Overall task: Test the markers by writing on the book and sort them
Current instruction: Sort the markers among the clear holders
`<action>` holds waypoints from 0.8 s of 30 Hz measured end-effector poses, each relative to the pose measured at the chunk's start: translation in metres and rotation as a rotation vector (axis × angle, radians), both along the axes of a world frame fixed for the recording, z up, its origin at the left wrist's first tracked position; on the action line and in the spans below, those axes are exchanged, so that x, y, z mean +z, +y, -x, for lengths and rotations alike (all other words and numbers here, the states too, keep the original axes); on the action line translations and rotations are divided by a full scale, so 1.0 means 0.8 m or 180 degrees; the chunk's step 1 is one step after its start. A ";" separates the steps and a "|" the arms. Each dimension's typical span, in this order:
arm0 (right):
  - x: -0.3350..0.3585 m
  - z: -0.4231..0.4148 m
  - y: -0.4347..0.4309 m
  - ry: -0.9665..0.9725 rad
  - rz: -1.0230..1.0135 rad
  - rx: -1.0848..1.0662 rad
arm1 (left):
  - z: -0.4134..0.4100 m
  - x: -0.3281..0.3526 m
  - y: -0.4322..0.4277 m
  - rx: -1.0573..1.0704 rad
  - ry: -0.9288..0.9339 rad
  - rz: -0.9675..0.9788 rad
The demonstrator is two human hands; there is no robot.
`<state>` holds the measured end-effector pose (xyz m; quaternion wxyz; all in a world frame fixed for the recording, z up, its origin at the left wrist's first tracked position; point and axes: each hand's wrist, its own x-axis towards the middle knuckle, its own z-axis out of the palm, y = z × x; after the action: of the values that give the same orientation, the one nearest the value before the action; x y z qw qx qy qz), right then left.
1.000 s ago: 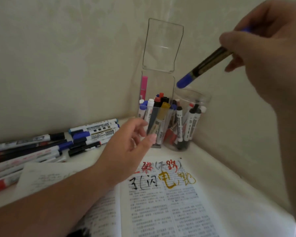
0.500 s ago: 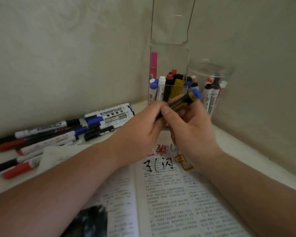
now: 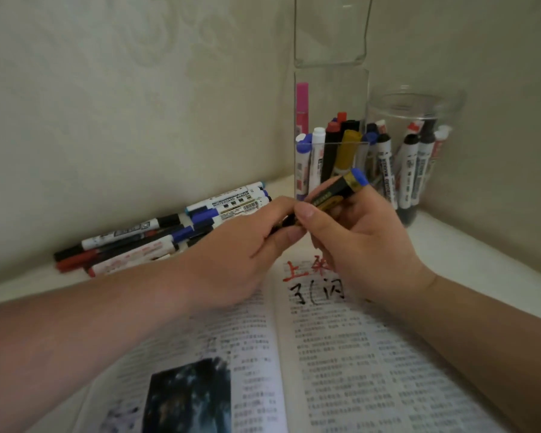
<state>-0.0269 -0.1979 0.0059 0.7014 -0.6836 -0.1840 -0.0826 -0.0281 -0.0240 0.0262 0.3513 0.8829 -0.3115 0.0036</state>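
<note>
Over the open book [image 3: 341, 354], left hand [image 3: 241, 245] and right hand [image 3: 363, 242] together pinch a marker [image 3: 334, 190], blue end slanting up-right.

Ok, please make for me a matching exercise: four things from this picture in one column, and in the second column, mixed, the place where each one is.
Things
1. black and gold marker with a blue end
2. tall pink marker
3. pile of loose whiteboard markers
4. red handwritten characters

Places
A. on the right page of the open printed book
B. lying on the white table
C. held between the left hand and the right hand
D. standing in the clear rectangular plastic box

Pairs: 1-C, 2-D, 3-B, 4-A
</note>
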 end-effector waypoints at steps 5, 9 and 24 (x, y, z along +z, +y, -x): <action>0.018 0.008 -0.012 -0.0249 0.0674 0.0049 | 0.005 -0.023 0.011 0.0095 0.0024 0.0237; 0.024 0.000 -0.036 0.0238 0.0618 0.0555 | -0.002 -0.034 0.035 0.0104 0.0716 0.0353; 0.029 0.044 -0.024 0.1461 0.1571 0.0672 | -0.015 -0.030 0.045 -0.0440 0.0054 -0.1288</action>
<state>-0.0622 -0.2170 0.0294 0.5428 -0.8105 -0.1056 0.1932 -0.0159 0.0116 0.0023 0.1689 0.9119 -0.3628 -0.0905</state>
